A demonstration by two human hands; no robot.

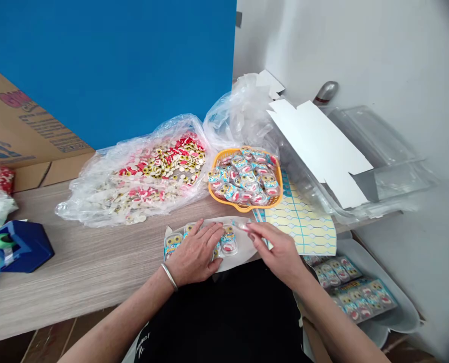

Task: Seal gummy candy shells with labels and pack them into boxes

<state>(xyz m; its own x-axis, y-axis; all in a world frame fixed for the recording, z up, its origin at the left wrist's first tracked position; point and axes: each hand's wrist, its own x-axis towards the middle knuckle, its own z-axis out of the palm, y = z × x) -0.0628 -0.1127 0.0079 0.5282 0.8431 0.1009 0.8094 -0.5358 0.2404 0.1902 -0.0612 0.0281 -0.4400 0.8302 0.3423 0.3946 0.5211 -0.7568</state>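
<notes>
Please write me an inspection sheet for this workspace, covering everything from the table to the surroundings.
Surface: wood-grain table, pale rounded sheet or tray at its near edge.
Job's things: small printed packs on the pale sheet or tray, partly hidden; orange basket heaped with similar packs.
Clutter: clear plastic bag of small red, white and yellowish pieces; yellow patterned sheet; blue dispenser-like object.
Hands: left hand palm down over the packs; right hand pinching a small clear item, details too small to tell.
Cables: nothing seen.
Surroundings: blue panel, cardboard box, pale wall.
</notes>
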